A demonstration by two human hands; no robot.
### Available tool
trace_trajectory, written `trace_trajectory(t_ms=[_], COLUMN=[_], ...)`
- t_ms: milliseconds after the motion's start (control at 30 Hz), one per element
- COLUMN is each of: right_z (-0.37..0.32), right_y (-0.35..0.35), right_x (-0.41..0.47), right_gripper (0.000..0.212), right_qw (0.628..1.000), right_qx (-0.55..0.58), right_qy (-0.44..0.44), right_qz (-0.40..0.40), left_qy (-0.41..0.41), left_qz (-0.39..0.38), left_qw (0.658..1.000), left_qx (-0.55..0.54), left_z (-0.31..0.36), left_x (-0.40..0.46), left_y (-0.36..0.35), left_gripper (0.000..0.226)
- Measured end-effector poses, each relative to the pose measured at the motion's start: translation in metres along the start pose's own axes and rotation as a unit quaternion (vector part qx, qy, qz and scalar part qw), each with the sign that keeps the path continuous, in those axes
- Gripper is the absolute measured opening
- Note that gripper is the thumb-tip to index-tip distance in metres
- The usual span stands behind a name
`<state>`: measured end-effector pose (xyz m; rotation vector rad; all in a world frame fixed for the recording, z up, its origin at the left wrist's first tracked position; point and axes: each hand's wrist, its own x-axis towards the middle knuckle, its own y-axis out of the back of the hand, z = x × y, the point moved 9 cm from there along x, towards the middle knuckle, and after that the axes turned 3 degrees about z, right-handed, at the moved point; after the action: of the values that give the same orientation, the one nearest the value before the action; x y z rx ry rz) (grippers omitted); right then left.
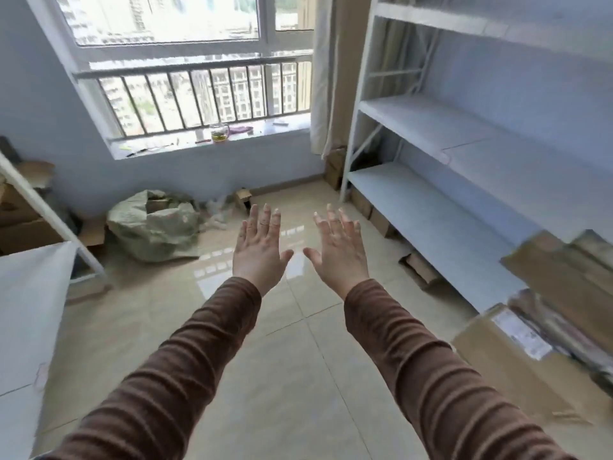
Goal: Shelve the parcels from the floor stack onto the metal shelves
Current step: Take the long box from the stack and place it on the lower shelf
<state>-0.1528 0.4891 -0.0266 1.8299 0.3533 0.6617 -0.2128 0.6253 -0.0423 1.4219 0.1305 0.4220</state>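
Both arms in brown sleeves stretch out in front of me over the tiled floor. My left hand [259, 249] and my right hand [338, 250] are side by side, backs up, fingers spread, holding nothing. White metal shelves [428, 126] run along the right wall, their boards bare at the window end. Brown cardboard parcels [560, 283] lie at the near end of the lower shelf, and a large flat box with a label [504, 356] sits below them at the right edge. A green woven sack [156, 224] with a box inside rests on the floor ahead on the left.
Small cartons [378, 217] sit under the bottom shelf. A second white rack [43, 207] with boxes stands at the left, with a white sheet [30, 310] in front of it. A window with a railing [199, 91] faces me, a glass jar [219, 132] on its sill. A curtain [335, 71] hangs in the corner.
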Motion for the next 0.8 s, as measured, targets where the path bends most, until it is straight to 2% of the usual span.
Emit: trace_trajectory(t_ms=[167, 367, 567, 800], right_z=[0.154, 0.302, 0.403, 0.496], right_y=[0.041, 0.084, 0.103, 0.119], right_x=[-0.038, -0.083, -0.118, -0.151], right_gripper=[0.074, 0.074, 0.076, 0.076], right_qw=[0.996, 0.984, 0.964, 0.932], right_qx=[-0.031, -0.062, -0.068, -0.068], right_qy=[-0.084, -0.168, -0.257, -0.356], right_qz=[0.005, 0.002, -0.001, 0.015], left_qy=[-0.086, -0.175, -0.254, -0.321], left_qz=[-0.020, -0.038, -0.069, -0.111], left_qw=[0.996, 0.982, 0.960, 0.935], left_qx=[-0.026, -0.067, -0.092, -0.100], left_z=[0.164, 0.323, 0.436, 0.532], left_x=[0.022, 0.036, 0.049, 0.071], left_y=[-0.039, -0.077, -0.109, -0.148], left_gripper=[0.084, 0.085, 0.085, 0.085])
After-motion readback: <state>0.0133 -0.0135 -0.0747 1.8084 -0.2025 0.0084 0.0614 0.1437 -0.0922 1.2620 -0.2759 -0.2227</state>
